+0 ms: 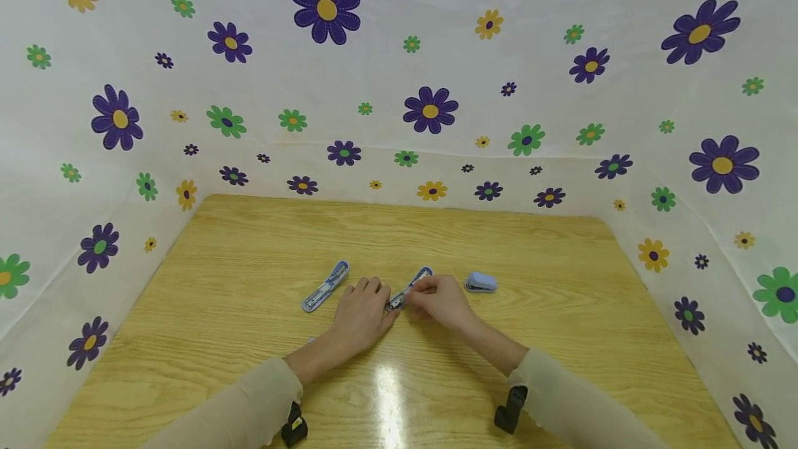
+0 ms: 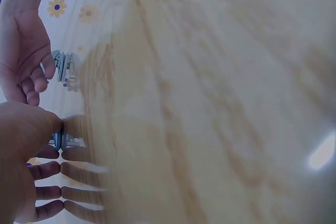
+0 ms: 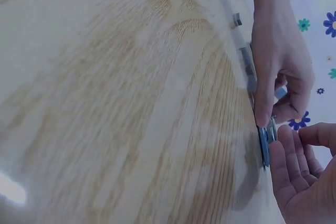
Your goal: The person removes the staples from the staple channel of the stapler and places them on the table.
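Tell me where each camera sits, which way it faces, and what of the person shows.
Head: worn on the head, facing forward and down over the table; sleeves, left hand and right hand show.
Left wrist: on that wrist, looking low across the table, turned sideways; both hands at picture left.
Right wrist: on that wrist, also low and sideways; both hands at picture right.
Both wrist views share the hands, blue-edged piece and flowered backdrop.

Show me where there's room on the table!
The table is bare right of the blue stapler and along the back by the flowered cloth. The middle is crowded: left hand, right hand and two long blue pieces.
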{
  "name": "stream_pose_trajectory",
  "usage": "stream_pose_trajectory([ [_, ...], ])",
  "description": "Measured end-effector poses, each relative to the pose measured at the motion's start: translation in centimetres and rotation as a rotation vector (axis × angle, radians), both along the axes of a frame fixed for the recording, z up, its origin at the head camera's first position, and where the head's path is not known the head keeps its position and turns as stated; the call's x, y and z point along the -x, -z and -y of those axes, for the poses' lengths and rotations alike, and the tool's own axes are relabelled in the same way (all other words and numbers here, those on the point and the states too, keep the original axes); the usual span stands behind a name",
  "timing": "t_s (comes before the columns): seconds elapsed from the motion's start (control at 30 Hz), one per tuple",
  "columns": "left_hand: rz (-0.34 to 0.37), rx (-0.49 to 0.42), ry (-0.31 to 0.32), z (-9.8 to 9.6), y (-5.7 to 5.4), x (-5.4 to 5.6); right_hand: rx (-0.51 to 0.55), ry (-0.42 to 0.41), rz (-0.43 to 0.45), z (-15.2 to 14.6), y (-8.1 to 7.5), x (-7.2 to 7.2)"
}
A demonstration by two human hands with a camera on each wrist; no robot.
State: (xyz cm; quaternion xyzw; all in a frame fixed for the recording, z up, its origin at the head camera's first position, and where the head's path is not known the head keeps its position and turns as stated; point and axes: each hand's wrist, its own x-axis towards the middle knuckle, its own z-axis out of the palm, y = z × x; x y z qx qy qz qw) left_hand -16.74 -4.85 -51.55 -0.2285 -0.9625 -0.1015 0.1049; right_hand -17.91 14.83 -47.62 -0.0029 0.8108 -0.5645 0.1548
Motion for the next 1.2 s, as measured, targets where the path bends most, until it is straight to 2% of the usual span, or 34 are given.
stream_pose_trajectory([
  [0.23, -0.015, 0.002, -0.003, -0.1, 0.1, 0.0, 0.057, -0.028, 0.069, -1.8, -0.1, -1.4],
  [0.5, 0.008, 0.003, -0.012, 0.0, 0.0, 0.0, 0.069, -0.11, 0.172, -1.0, 0.6, -2.9],
  [0.83, -0.004, 0.013, 0.001, 0.0, 0.0, 0.0, 0.095, -0.087, 0.219, -0.1, 1.1, -3.8],
  [0.9, -0.006, 0.016, -0.002, 0.0, 0.0, 0.0, 0.085, -0.084, 0.2, -0.3, 1.0, -3.8],
  [1.0, -0.001, 0.019, -0.003, -0.1, -0.1, 0.0, 0.06, -0.107, 0.12, -1.0, 0.8, -3.6],
  [1.13, 0.008, 0.021, -0.006, -0.1, -0.2, 0.0, -0.017, -0.158, -0.055, -2.6, 0.7, -3.2],
  [1.2, 0.008, 0.021, -0.01, -0.1, -0.2, 0.0, -0.088, -0.163, -0.145, -3.3, 0.4, -3.1],
])
